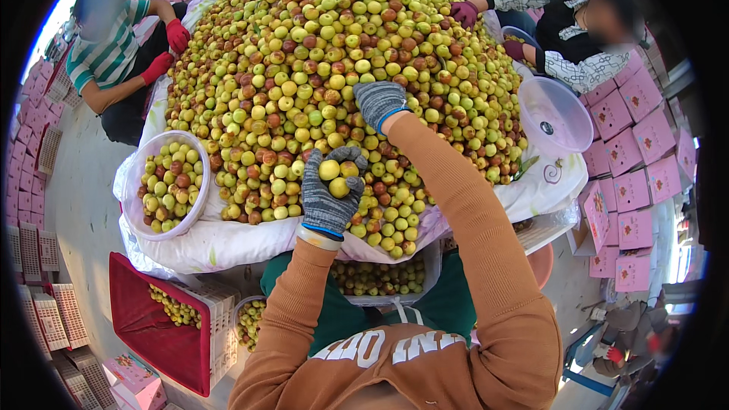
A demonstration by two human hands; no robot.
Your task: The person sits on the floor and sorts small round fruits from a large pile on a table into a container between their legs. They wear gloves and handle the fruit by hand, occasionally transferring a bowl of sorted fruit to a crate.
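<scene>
A broad heap of green and reddish-brown jujubes (pixel 296 74) covers the cloth-draped table in front of me. My left hand (pixel 335 191), in a grey knit glove with a blue cuff, is palm up at the near side of the heap and cups several jujubes (pixel 338 187). My right hand (pixel 380 101), in a matching glove, reaches onto the middle of the heap, back upward; its fingertips are hidden, so whether it grips a fruit does not show. A translucent plastic bowl of jujubes (pixel 199 205) stands at the table's near left corner.
An empty translucent bowl (pixel 578 119) sits at the right edge. Gloved co-workers sit left (pixel 114 62) and right (pixel 569 28). A red-lined crate (pixel 165 347) stands on the floor at lower left; a tub of jujubes (pixel 393 300) is between my legs. Pink cartons (pixel 632 168) are stacked right.
</scene>
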